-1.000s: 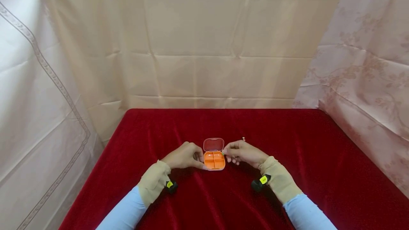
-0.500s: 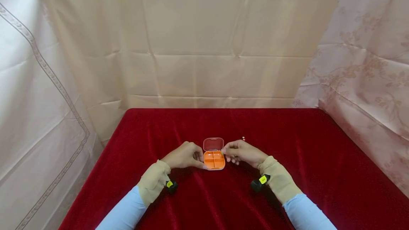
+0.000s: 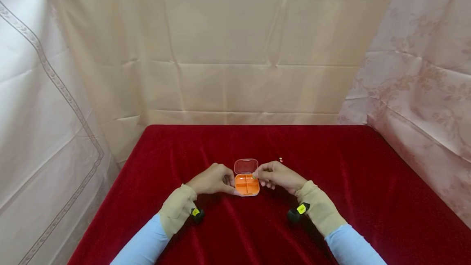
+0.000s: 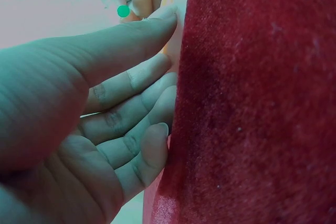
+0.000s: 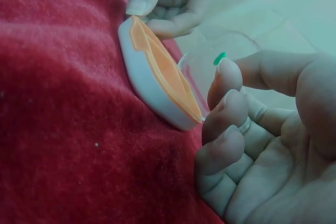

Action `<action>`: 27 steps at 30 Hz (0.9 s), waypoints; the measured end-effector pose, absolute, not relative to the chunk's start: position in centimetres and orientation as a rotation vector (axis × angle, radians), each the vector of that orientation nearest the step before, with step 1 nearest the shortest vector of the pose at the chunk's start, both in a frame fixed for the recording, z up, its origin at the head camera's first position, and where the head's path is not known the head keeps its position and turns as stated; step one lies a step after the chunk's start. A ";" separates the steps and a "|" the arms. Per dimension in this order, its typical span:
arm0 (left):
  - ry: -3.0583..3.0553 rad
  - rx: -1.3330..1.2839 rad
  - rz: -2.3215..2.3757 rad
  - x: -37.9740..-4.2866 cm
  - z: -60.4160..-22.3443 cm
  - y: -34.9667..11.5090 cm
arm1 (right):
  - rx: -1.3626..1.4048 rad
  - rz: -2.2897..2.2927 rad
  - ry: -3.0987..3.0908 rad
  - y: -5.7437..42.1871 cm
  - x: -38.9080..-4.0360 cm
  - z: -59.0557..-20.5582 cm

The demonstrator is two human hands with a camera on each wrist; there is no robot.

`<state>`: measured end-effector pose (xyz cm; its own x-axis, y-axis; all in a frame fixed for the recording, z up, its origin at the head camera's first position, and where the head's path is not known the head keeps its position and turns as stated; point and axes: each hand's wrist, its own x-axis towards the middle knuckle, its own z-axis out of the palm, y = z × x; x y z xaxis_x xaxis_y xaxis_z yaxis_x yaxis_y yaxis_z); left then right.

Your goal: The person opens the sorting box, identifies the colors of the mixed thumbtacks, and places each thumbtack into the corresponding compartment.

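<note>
A small orange pill box [image 3: 241,189] with a pale base and several compartments sits on the red cloth, its clear lid [image 3: 246,167] raised at the back. My left hand [image 3: 213,180] holds the box's left side, thumb at the front corner and fingers behind. Between the fingertips of my right hand [image 3: 281,176] is a round green pill [image 5: 219,59], over the back right compartment in the head view. The left wrist view shows the pill's flat green face [image 4: 123,11]. A small white spot shows in the back left compartment.
Two tiny pale pills [image 3: 281,159] lie on the red cloth [image 3: 316,146] just beyond my right hand. A beige curtain [image 3: 228,52] hangs behind the table, with patterned cloths at both sides.
My right hand has shifted slightly left, bringing the green pill from the box's right rim to over the back right compartment. My left hand and the box have stayed put.
</note>
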<state>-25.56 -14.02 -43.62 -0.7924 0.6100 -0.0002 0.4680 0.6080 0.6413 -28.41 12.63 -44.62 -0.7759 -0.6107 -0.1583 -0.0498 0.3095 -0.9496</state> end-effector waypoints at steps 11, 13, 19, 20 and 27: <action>2.614 0.886 0.948 -25.5 -43.7 -14.0 | -0.591 -1.492 2.090 12.4 -28.1 -44.5; 2.614 0.885 0.947 -25.5 -43.7 -14.0 | -0.593 -1.492 2.091 12.3 -28.1 -44.5; 2.618 0.883 0.933 -25.4 -43.6 -14.0 | -0.595 -1.494 2.083 12.1 -28.0 -44.6; 2.619 0.884 0.931 -25.4 -43.6 -14.0 | -0.596 -1.495 2.082 12.1 -28.0 -44.6; 2.618 0.891 0.930 -25.4 -43.5 -14.0 | -0.601 -1.503 2.084 11.9 -28.0 -44.8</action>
